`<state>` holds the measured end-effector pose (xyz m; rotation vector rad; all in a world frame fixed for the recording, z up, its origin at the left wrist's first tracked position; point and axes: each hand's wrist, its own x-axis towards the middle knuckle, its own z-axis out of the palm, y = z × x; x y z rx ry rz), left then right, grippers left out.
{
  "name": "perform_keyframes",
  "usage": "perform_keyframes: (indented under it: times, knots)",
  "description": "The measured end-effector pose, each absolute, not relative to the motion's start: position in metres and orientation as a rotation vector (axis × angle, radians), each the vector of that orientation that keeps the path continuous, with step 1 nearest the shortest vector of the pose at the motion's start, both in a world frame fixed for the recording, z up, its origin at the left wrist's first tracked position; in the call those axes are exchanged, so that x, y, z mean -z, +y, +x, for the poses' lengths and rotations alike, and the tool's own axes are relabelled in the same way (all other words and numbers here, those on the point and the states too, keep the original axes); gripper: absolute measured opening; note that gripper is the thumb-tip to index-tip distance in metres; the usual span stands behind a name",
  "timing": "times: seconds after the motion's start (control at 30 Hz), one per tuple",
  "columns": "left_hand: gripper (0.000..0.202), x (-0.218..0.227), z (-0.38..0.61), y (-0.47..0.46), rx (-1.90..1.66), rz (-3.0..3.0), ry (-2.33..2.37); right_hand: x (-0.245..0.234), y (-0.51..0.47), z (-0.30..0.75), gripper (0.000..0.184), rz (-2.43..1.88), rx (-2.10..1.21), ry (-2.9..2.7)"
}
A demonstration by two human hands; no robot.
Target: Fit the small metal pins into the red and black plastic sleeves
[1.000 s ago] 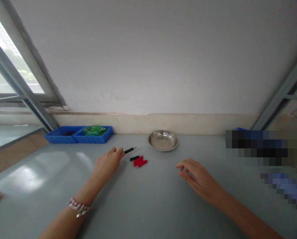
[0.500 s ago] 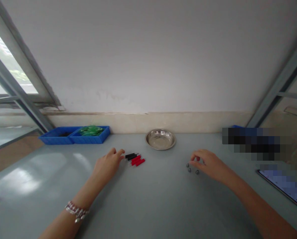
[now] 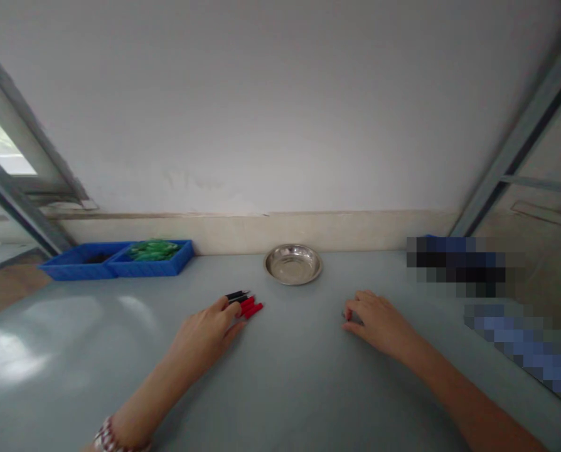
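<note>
The left hand (image 3: pixel 204 336) lies flat, fingers touching the red and black sticks (image 3: pixel 244 302). The right hand (image 3: pixel 378 321) curls over small bits; I cannot tell its grip.

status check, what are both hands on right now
Left hand fingertips on red and black plugs. Right hand cupped flat on table, small parts hidden under it. Steel dish behind, untouched.

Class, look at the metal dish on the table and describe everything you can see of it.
The metal dish is round, shallow and shiny, steel by its look, with a rolled rim. It sits upright and appears empty on the grey table, near the wall, beyond both hands. Nothing touches it but the table.
</note>
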<state>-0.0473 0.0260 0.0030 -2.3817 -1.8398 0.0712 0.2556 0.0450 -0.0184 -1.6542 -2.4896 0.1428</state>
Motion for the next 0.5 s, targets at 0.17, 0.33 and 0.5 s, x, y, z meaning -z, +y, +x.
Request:
perform_keyframes:
  times: [0.17,0.33,0.5]
  knots:
    - [0.030,-0.0035,-0.0464,0.0272,-0.112,-2.356,-1.867,0.0152,0.0432,0.2529,0.006,-1.679,-0.148,-2.497]
    - [0.029,-0.0024,-0.0442,0.0258,-0.134,-2.370,-1.842,0.0141,0.0434,0.2536,0.003,-1.664,-0.141,-2.493]
    - [0.030,0.0000,-0.0399,0.0251,-0.182,-2.345,-1.769,0.0119,0.0456,0.2518,0.003,-1.476,-0.187,-2.432]
